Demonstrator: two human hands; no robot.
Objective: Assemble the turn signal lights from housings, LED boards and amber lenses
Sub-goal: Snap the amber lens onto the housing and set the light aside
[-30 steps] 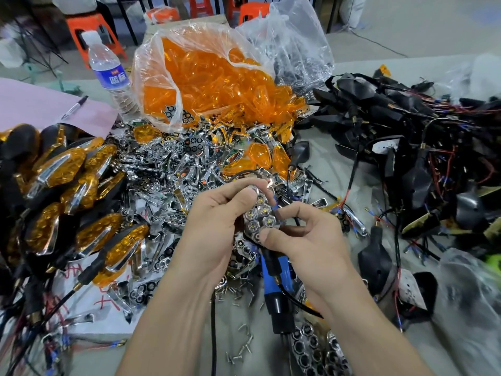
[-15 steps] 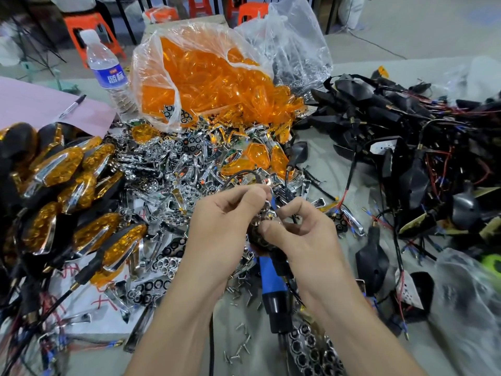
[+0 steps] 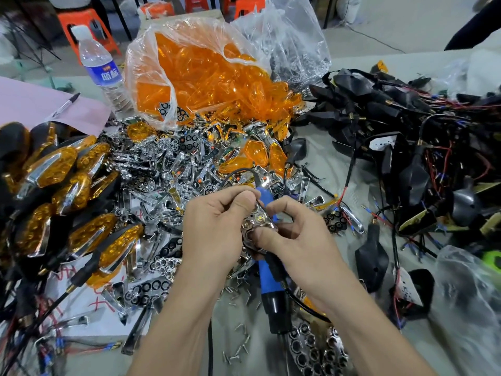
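Both my hands hold one small chrome LED reflector piece (image 3: 257, 222) above the middle of the table. My left hand (image 3: 214, 226) pinches its upper end between thumb and forefinger. My right hand (image 3: 295, 234) pinches its lower end with the thumb on top. A blue-handled soldering iron (image 3: 267, 278) lies under my hands, its tip hidden behind them. Loose chrome reflectors (image 3: 162, 169) cover the table behind my hands. Amber lenses (image 3: 206, 74) fill a clear plastic bag at the back. Black housings with wires (image 3: 406, 137) are heaped at the right.
Finished amber lights (image 3: 62, 191) are piled at the left. A water bottle (image 3: 101, 69) and a pen (image 3: 66, 104) on pink paper stand at the back left. Small screws (image 3: 238, 291) lie scattered near the front. A clear bag (image 3: 469, 308) lies at the front right.
The reflector piece has turned in my fingers from facing me, to edge-on, to facing up again. My hands have stayed in the same place above the soldering iron.
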